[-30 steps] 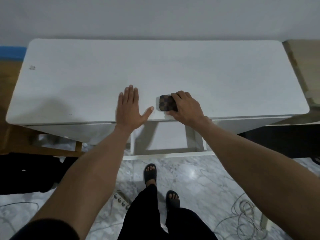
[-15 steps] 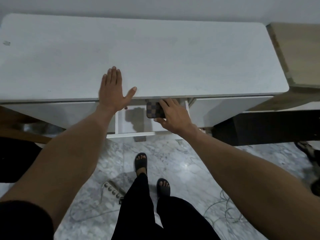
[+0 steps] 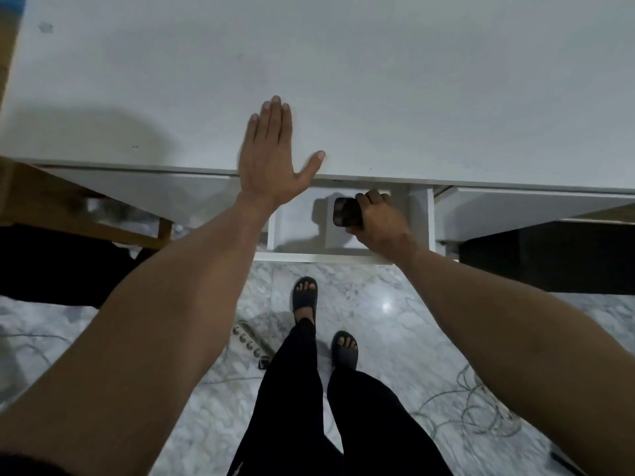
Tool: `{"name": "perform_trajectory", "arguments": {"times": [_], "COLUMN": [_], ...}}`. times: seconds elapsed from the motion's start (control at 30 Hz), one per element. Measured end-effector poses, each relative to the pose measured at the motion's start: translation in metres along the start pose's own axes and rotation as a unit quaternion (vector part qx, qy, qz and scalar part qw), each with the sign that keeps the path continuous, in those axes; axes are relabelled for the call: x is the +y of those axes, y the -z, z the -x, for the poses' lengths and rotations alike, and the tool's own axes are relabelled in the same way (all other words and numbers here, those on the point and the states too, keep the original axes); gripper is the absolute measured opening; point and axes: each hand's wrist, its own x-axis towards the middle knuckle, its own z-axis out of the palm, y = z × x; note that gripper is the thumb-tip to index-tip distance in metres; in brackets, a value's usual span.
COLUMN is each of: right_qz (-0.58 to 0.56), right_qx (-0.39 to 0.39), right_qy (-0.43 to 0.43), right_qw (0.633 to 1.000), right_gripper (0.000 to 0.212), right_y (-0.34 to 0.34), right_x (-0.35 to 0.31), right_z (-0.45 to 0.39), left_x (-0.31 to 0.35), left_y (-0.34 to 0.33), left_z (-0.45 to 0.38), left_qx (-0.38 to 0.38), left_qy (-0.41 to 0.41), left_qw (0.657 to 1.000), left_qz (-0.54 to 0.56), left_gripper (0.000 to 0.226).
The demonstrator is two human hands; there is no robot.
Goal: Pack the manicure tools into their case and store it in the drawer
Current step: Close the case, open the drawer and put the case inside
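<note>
White desk (image 3: 378,80) fills the view, its drawer (image 3: 330,257) pulled open below. Left hand (image 3: 271,159) lies flat on top, fingers together. Right hand (image 3: 379,221), on the desktop a second ago, now grips the case (image 3: 345,213) inside the drawer; storing looks nearly done.

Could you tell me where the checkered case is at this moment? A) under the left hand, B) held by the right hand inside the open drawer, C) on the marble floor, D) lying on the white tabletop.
B: the right hand has its grip on the case within the open drawer, below the tabletop edge.
</note>
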Motion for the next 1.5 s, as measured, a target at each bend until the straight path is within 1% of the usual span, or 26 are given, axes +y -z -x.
{"name": "perform_trajectory", "arguments": {"times": [0.17,0.33,0.47,0.6,0.73,0.8,0.9,1.0,1.1,1.17,1.23,1.37,1.5], "right_qz": [-0.012,0.005,-0.006,-0.038,-0.044,-0.032,-0.009,-0.022,-0.028,-0.019,-0.007,0.009,0.012], "right_qx": [-0.033,-0.056,-0.061,-0.066,-0.057,-0.051,-0.025,0.016,0.067,0.098,0.111,0.11,0.093], "right_qy": [-0.019,-0.043,-0.053,-0.041,-0.047,-0.051,-0.043,-0.036,-0.022,-0.02,-0.019,-0.008,-0.01], "right_qw": [0.999,0.998,0.997,0.996,0.996,0.997,0.999,0.999,0.997,0.995,0.994,0.994,0.996], "right_gripper": [0.071,0.078,0.072,0.067,0.07,0.068,0.064,0.061,0.061,0.062,0.064,0.068,0.073], "right_y": [-0.026,-0.032,-0.04,-0.04,-0.029,-0.019,-0.002,0.018,0.034,0.041,0.046,0.045,0.033], "right_x": [-0.003,0.0,0.005,0.009,0.008,0.007,0.007,0.008,0.011,0.015,0.019,0.023,0.022], "right_z": [-0.018,-0.04,-0.045,-0.046,-0.04,-0.033,-0.016,0.007,0.035,0.053,0.07,0.104,0.142], "left_x": [0.0,-0.002,-0.002,-0.002,-0.002,-0.002,-0.002,-0.002,-0.001,0.001,0.008,0.027,0.047], "left_y": [-0.003,-0.006,-0.007,-0.007,-0.005,-0.003,0.002,0.011,0.022,0.03,0.037,0.051,0.06], "left_z": [-0.001,-0.001,0.0,-0.001,-0.001,-0.001,0.0,-0.002,-0.004,0.007,0.031,0.084,0.133], "left_qx": [0.012,0.017,0.026,0.028,0.015,0.009,-0.026,-0.085,-0.164,-0.192,-0.191,-0.184,-0.183], "left_qy": [0.003,0.005,0.006,0.006,0.005,0.002,0.001,0.004,0.021,0.023,0.022,0.035,0.032], "left_qw": [1.0,1.0,0.999,0.999,1.0,1.0,1.0,0.996,0.986,0.98,0.979,0.977,0.975], "left_qz": [-0.007,-0.02,-0.025,-0.028,-0.023,-0.02,-0.005,0.012,0.037,0.053,0.069,0.105,0.122], "left_gripper": [0.095,0.095,0.095,0.094,0.094,0.094,0.096,0.101,0.107,0.11,0.11,0.104,0.107]}}
